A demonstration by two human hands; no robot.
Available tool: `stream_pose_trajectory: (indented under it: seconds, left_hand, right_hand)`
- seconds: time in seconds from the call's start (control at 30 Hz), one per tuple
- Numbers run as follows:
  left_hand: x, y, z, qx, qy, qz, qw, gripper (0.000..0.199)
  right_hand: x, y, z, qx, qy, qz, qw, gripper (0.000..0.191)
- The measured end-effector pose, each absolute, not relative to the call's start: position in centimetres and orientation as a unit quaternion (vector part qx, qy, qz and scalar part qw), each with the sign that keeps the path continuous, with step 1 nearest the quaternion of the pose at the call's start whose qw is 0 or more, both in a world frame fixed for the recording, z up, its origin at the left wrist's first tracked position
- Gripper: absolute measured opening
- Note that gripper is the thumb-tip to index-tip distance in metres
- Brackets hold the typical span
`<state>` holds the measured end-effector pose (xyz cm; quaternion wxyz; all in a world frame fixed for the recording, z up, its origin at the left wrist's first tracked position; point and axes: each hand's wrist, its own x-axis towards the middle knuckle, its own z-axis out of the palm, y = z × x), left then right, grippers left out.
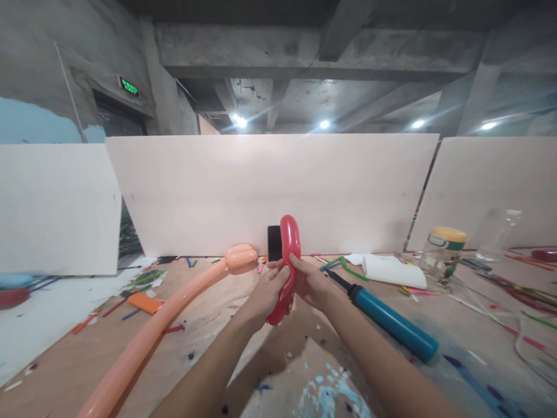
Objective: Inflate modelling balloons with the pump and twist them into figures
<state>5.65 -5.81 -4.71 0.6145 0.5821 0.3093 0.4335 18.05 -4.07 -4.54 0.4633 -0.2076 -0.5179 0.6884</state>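
A glossy red modelling balloon (pixel 290 232) is held upright between both hands above the table. My left hand (pixel 272 288) is closed around its lower part, thumb in front. My right hand (pixel 308 281) grips it near the middle from the right side; some fingertips are hidden behind it. Just behind the balloon, a black phone (pixel 274 244) leans against the white board. To the left lies a long peach balloon (pixel 174 305) with a twisted loop at its far end. A blue balloon pump (pixel 391 322) with a black nozzle rests to the right of my right forearm.
White boards (pixel 270 191) stand along the table's back edge. At right are a paper roll (pixel 394 271), a yellow-lidded jar (pixel 442 255), a clear bottle (pixel 499 235) and a cable. An orange piece (pixel 145 302) and scattered balloon scraps lie left on brown paper (pixel 209 348).
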Motion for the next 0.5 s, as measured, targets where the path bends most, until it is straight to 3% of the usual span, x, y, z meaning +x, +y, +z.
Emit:
stream_pose_trajectory:
  seconds: [0.2, 0.37, 0.5]
  left_hand:
    - [5.57, -5.83, -4.78, 0.576, 0.340, 0.410, 0.620, 0.041]
    - [5.35, -5.83, -4.60, 0.540, 0.361, 0.414, 0.637, 0.046]
    - [4.96, -5.79, -4.21, 0.540, 0.337, 0.423, 0.645, 0.039]
  right_hand:
    - [18.02, -3.91, -4.90, -0.227, -0.539, 0.687, 0.430, 0.058]
    - [18.19, -4.16, -4.99, -0.208, -0.536, 0.681, 0.454, 0.053]
    - [18.35, -4.22, -4.86, -0.218, -0.495, 0.678, 0.498, 0.044]
